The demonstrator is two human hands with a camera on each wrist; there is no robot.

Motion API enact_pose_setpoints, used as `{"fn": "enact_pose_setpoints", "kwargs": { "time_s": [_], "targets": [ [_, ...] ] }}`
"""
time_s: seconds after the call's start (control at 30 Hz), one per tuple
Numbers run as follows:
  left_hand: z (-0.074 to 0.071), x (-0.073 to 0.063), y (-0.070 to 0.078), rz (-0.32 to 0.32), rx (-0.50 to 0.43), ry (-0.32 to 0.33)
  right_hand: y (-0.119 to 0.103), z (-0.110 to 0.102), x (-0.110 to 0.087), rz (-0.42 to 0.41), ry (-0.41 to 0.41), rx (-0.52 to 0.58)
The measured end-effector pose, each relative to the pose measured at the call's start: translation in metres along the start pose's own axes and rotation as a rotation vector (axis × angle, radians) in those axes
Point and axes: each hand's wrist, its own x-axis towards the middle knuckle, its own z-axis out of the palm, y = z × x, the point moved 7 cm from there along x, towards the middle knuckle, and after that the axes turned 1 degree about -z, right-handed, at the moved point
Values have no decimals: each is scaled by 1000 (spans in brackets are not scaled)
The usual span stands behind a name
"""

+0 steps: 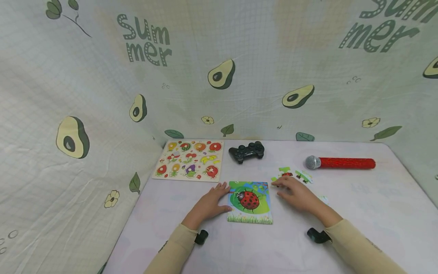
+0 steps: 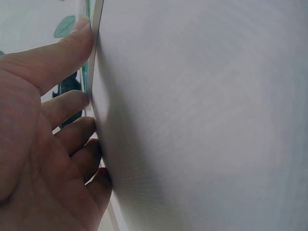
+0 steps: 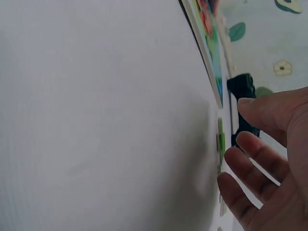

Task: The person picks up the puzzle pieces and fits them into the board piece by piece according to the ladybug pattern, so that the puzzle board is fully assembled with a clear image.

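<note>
A square ladybug puzzle (image 1: 249, 202) lies flat on the table in the head view. My left hand (image 1: 209, 203) touches the puzzle's left edge, thumb and fingers spread; in the left wrist view the thumb (image 2: 77, 41) rests at the edge. To the right of the puzzle is my right hand (image 1: 297, 193), its fingers loosely bent over the table. The right wrist view shows this hand (image 3: 272, 163) with nothing between thumb and fingers. Just beyond its fingertips lie several loose puzzle pieces (image 1: 303, 176), partly hidden by the hand.
A wooden fruit puzzle board (image 1: 181, 167) lies at the back left. Beside it sits a black game controller (image 1: 247, 152). The red microphone (image 1: 345, 163) lies at the back right. A pale piece (image 1: 323, 199) shows beside the right wrist. Patterned cloth (image 1: 253, 45) hangs behind the table.
</note>
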Motion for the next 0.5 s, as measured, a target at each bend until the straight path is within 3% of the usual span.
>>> {"fn": "enact_pose_setpoints", "kwargs": {
  "time_s": [0.3,0.5],
  "targets": [
    [0,0,0,-8,2,5,34,-19,5,102,27,-48],
    [0,0,0,-10,5,3,50,-24,14,140,-4,-99]
  ]
}}
